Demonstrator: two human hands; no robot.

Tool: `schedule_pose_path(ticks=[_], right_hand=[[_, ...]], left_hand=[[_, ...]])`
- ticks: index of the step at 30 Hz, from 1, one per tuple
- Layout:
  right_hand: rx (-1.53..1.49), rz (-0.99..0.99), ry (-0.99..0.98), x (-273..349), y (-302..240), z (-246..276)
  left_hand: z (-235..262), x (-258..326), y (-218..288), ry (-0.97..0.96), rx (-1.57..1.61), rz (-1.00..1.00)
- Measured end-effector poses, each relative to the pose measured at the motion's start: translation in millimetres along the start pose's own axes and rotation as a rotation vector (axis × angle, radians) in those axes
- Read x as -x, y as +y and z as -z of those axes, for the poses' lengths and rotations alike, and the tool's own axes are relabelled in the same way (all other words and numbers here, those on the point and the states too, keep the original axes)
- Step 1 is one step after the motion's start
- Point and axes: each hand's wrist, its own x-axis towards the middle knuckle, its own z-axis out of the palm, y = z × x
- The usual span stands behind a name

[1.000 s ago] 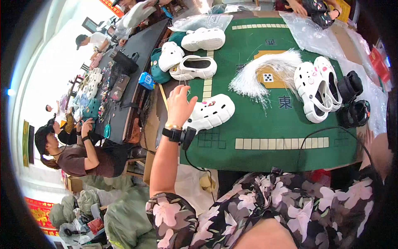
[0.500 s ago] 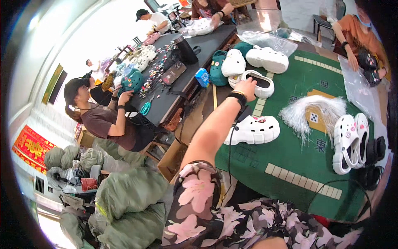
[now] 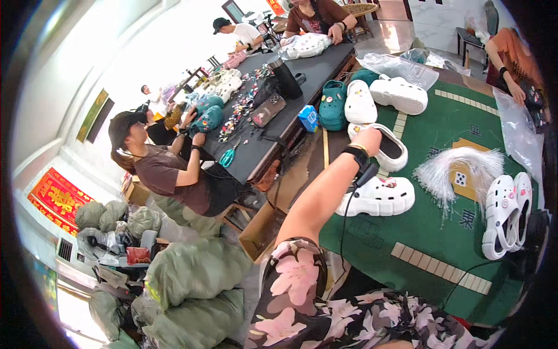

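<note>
My left hand [image 3: 366, 139], with a dark band at the wrist, reaches across the green table. Its fingers are closed on the left side of a white clog [image 3: 397, 156], whose dark inside faces up; the fingertips are partly hidden. Just below my wrist lies another white clog [image 3: 383, 198] with small charms on top. Beyond the held one, a teal clog [image 3: 333, 106], a white clog [image 3: 360, 102] and an overturned white clog [image 3: 401, 96] sit close together. Of my right arm only a bit of forearm shows at the lower edge; the hand is out of view.
White strands [image 3: 433, 174] lie mid-table, with a pair of white clogs [image 3: 501, 218] to the right. A small blue box [image 3: 308, 118] stands at the dark table's edge [image 3: 256, 166]. Several co-workers sit around. Green sacks [image 3: 197, 267] fill the floor at left.
My left hand has drawn the white clog a little nearer, close to the charm-covered one below it. The whole view has shifted, so things appear farther right and lower.
</note>
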Motion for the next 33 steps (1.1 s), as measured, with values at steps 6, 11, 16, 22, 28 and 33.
schedule_pose_path(ticks=[6, 11, 16, 22, 28, 33], right_hand=[[0.070, -0.047, -0.069, 6, -4, -3], [-0.172, -0.227, -0.260, 30, 6, 2], [0.032, -0.353, -0.604, 83, 83, -71], [0.415, 0.097, -0.701, 140, 147, -164], [0.427, 0.033, -0.686, 148, 164, -219], [0.077, -0.105, -0.691, 121, 135, -210]], left_hand=[[20, 61, 51, -0.045, 0.068, -0.150], [51, 159, 36, 0.350, 0.530, -0.315], [42, 207, 20, 0.507, 0.685, -0.032], [-33, 249, 18, 0.412, 0.502, -0.037], [-50, 257, 68, 0.367, 0.350, 0.148], [-38, 262, 150, 0.303, 0.661, 0.052]])
